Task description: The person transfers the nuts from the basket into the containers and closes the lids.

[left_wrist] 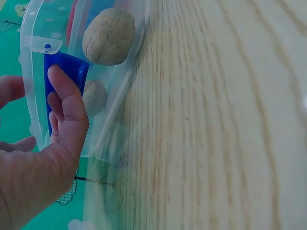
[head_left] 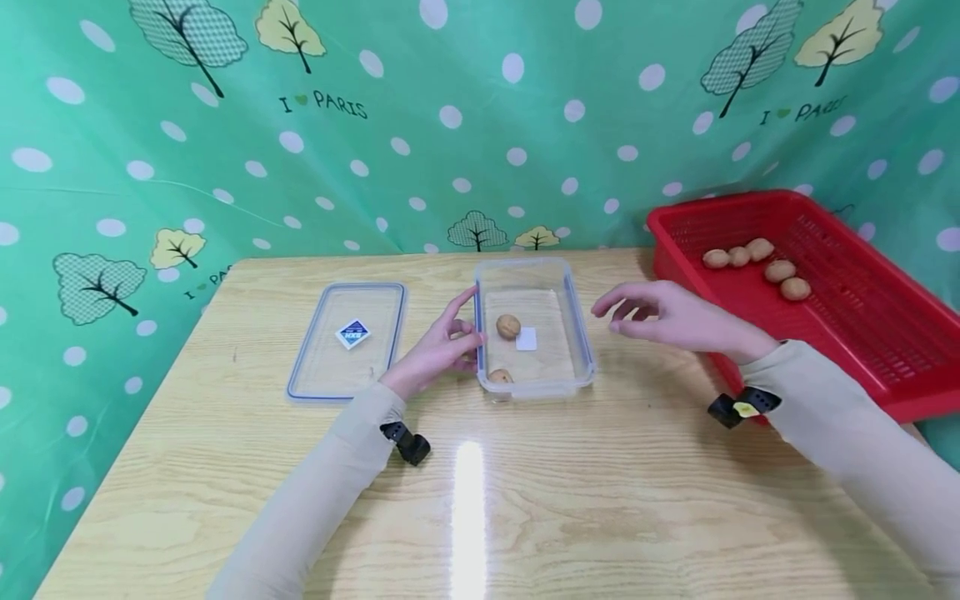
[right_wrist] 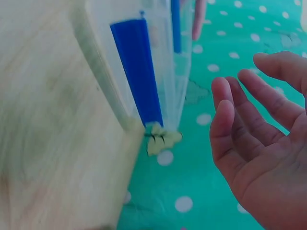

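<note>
A clear rectangular food container (head_left: 536,388) with blue latches stands on the table. In it are a walnut (head_left: 507,326), a second walnut (head_left: 500,377) by the near left corner and a small white square (head_left: 527,339). My left hand (head_left: 442,350) touches the container's left side. In the left wrist view its loosely bent fingers (left_wrist: 68,96) rest against a blue latch (left_wrist: 72,69), with walnuts (left_wrist: 109,37) showing through the wall. Off the container's right side, my right hand (head_left: 667,315) hovers with relaxed fingers and holds nothing.
Left of the container lies its clear lid (head_left: 322,371) with a blue seal, and a small blue-and-white packet (head_left: 352,333) on it. At the right stands a red plastic basket (head_left: 832,350) holding several walnuts (head_left: 780,271). A green patterned cloth (head_left: 420,175) hangs behind the table (head_left: 600,500).
</note>
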### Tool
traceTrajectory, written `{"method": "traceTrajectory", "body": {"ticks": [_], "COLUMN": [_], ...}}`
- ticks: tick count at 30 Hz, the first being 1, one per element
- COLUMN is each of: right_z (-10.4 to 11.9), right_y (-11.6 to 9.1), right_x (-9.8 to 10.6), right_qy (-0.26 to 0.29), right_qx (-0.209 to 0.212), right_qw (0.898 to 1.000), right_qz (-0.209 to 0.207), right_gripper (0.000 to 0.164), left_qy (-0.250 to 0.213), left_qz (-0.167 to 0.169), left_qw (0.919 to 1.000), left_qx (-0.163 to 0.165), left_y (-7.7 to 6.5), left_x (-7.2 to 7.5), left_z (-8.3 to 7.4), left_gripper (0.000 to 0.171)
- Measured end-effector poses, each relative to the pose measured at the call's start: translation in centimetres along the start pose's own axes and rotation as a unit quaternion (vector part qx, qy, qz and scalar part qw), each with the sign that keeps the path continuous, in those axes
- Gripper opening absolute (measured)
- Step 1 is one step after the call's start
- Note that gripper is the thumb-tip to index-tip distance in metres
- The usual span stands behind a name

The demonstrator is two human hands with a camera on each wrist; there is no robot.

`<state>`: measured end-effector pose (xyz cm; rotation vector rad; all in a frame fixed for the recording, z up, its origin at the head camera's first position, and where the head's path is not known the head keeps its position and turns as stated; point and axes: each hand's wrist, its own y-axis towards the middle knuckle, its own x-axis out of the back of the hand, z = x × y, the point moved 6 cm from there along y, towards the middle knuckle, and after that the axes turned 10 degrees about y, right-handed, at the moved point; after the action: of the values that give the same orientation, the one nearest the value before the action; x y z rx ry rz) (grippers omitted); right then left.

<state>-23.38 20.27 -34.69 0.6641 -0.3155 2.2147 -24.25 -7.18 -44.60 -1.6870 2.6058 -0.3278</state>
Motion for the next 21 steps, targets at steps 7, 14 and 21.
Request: {"method": "traceTrajectory", "body": {"ticks": [7,14,21], "right_z": [-0.5,-1.2,-1.0], "right_y": [-1.7,-2.6,-3.4], "right_x": [3.5,6.4,8.5], "right_qy": [-0.002,-0.017,-0.024], "right_qx": [-0.064,-0.085,-0.092], "right_qw": [0.995,0.987,0.983], "right_qz": [-0.08,-0.133,-0.159], "right_gripper": [0.032,0.035,0.038], "left_qy": [-0.008,-0.016,-0.016], "left_qz": [-0.004,-0.009,-0.013], "left_qw": [1.0,0.9998,0.9998], "left_qx": [0.002,-0.004,0.0], "left_y": [0.1,0.1,0.0], "left_x": [0.1,0.0,0.0], "left_z": [0.1,-0.2,-0.3], "left_gripper": [0.08,0.08,0.081]}}
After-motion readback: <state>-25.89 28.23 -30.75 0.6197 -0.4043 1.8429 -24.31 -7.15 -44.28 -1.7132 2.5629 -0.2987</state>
